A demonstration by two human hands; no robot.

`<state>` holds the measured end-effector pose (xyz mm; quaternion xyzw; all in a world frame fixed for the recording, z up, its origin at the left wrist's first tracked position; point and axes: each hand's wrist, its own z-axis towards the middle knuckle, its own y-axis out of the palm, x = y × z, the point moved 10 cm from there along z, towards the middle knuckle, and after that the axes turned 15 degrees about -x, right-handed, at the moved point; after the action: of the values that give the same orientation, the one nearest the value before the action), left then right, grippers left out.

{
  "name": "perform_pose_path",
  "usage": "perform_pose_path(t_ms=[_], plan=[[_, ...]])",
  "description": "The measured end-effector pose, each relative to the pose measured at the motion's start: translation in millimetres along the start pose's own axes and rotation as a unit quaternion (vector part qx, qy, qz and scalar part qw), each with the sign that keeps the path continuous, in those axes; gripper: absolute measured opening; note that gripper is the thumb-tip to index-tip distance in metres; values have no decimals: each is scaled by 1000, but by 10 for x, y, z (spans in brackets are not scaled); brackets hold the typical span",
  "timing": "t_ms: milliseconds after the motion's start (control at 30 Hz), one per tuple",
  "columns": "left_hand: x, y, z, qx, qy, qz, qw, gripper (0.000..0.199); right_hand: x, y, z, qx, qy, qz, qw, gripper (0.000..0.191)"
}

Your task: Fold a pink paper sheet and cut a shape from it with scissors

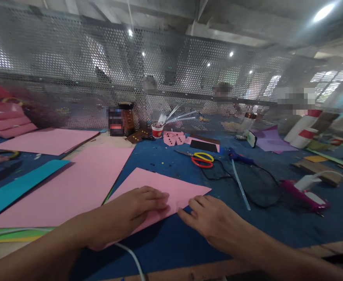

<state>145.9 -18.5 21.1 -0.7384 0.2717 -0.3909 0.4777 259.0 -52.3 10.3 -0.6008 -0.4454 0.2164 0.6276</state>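
A pink sheet of paper (pixel 162 182) lies at an angle on the blue table in front of me, its one corner pointing right. My left hand (pixel 148 205) rests on top of it, fingers stretched side by side and pressing down near the front edge. At the right part of that edge is my right hand (pixel 200 214), its fingers bent and the thumb close to them, closed on the paper's edge. The fingertips partly cover the edge there. Behind the sheet lie scissors (pixel 202 159) with red and yellow handles, apart from both hands.
Larger pink sheets (pixel 98 171) and a teal strip (pixel 27 185) lie at left. A blue glue gun (pixel 240 157) with its cord, a clear glue stick (pixel 240 185) and a magenta power strip (pixel 304 197) are at right. A paper cup (pixel 157 131) stands near the perforated screen (pixel 174 50).
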Motion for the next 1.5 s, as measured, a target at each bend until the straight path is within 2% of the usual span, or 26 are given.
perform_pose_path(t_ms=[300,733,1200,1367,1500], plan=[[-17,-91,0,1,41,-76,996,49,-26,-45,11,5,7,-14,1000,38],[-24,-71,8,-3,23,-75,997,49,-58,-92,26,0,6,-26,1000,40],[50,-149,-12,14,10,-84,996,41,-102,-119,17,-14,-2,-42,999,44],[15,-111,-6,9,1,-77,997,40,-97,-112,14,-9,6,-42,999,42],[23,-117,-16,20,16,-80,996,42,-109,-115,35,-6,8,-48,999,43]])
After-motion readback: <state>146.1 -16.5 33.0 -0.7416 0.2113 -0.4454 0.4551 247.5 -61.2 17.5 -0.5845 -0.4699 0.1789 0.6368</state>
